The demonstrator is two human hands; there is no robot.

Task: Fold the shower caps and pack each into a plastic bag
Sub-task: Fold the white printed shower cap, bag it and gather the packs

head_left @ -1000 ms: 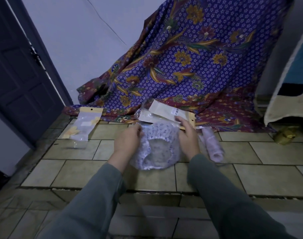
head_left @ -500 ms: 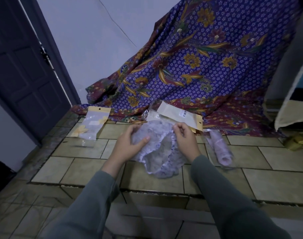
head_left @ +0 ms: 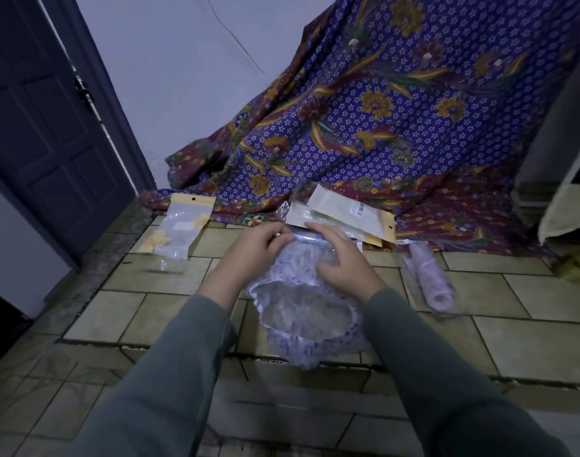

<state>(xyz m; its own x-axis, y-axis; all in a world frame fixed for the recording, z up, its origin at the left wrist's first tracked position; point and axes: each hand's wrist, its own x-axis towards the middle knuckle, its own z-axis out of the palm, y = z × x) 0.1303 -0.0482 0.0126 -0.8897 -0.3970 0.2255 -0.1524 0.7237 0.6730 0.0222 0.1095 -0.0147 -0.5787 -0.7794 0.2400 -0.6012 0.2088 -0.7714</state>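
Left hand (head_left: 257, 244) pinching top edge of patterned shower cap (head_left: 302, 311), right hand (head_left: 343, 258) gripping same cap, plastic bags (head_left: 344, 216) on tiled floor (head_left: 513, 324) just beyond

Long grey-green sleeves (head_left: 170, 374), bare hands
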